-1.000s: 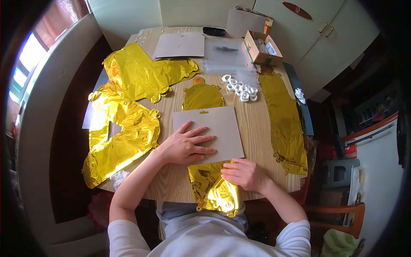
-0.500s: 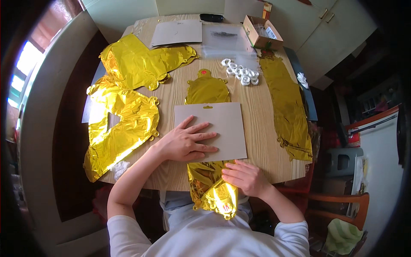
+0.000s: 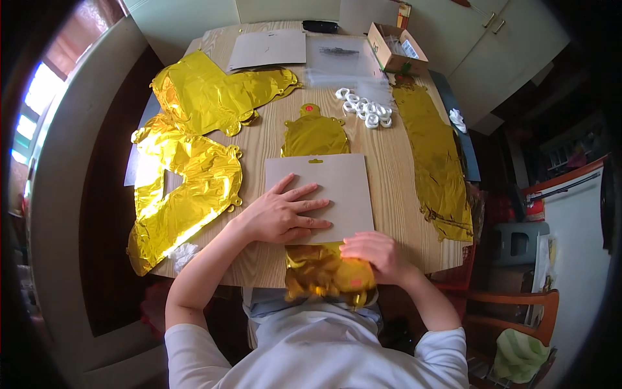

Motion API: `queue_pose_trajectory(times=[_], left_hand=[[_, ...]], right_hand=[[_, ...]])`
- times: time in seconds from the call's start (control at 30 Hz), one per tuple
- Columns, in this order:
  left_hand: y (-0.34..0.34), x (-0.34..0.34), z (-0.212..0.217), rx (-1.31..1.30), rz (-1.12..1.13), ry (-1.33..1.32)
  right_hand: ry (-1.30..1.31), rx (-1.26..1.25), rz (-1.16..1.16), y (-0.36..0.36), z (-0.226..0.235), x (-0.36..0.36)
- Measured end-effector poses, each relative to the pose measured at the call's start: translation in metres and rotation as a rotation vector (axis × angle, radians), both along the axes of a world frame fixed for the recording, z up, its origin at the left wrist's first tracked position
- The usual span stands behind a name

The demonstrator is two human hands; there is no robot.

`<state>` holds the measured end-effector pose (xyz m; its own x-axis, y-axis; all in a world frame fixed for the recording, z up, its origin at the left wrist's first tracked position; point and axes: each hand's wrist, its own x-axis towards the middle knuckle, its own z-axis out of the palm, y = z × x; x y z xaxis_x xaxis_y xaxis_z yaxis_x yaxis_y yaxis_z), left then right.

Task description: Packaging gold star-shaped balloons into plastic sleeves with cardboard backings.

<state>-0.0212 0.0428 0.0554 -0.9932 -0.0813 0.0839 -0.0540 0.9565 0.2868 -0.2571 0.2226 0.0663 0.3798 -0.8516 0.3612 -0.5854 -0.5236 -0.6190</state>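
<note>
My left hand (image 3: 280, 212) lies flat with spread fingers on a light grey card (image 3: 348, 191) that has a hang slot at its top edge. Under the card runs a flat gold foil balloon (image 3: 316, 135), its rounded far end with a red spot sticking out beyond. The balloon's near part comes out below the card and hangs crumpled over the table edge, partly blurred. At the card's lower right corner, my right hand (image 3: 379, 257) has its fingers curled over this near part and grips it. The thumb is hidden.
More gold foil balloons (image 3: 201, 97) lie at the left, and another folded one (image 3: 435, 155) at the right. White ribbon rolls (image 3: 369, 111), clear plastic bags (image 3: 340, 65), grey cards (image 3: 269, 48) and an open cardboard box (image 3: 396, 55) are toward the back. A wooden chair (image 3: 512, 301) stands at the right.
My right hand has moved up and slightly right, lifting the balloon's near end from my lap toward the card. My left hand stays pressed on the card, which has barely shifted.
</note>
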Motion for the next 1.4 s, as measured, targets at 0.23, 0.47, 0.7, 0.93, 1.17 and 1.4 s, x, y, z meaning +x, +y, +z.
queue_pose_trajectory(times=[0.23,0.47,0.7,0.93,1.17,1.4], left_hand=[[-0.005,0.005,-0.006,0.108,0.088,-0.021],[-0.006,0.006,-0.009,0.124,0.056,0.046],[-0.004,0.006,-0.015,0.13,0.068,0.066],[0.001,0.007,-0.008,0.112,0.092,0.046],[-0.001,0.027,-0.009,0.336,0.098,0.044],[0.034,0.039,0.008,0.45,0.34,0.116]], right_hand=[[-0.075,0.372,-0.259,-0.05,0.008,-0.008],[-0.043,0.287,-0.069,-0.049,-0.012,-0.032],[0.111,0.311,-0.165,-0.02,-0.025,-0.022],[0.031,0.281,-0.165,-0.035,-0.014,-0.011],[0.016,0.187,-0.148,-0.039,-0.019,-0.009],[0.01,0.193,-0.137,-0.04,-0.021,-0.01]])
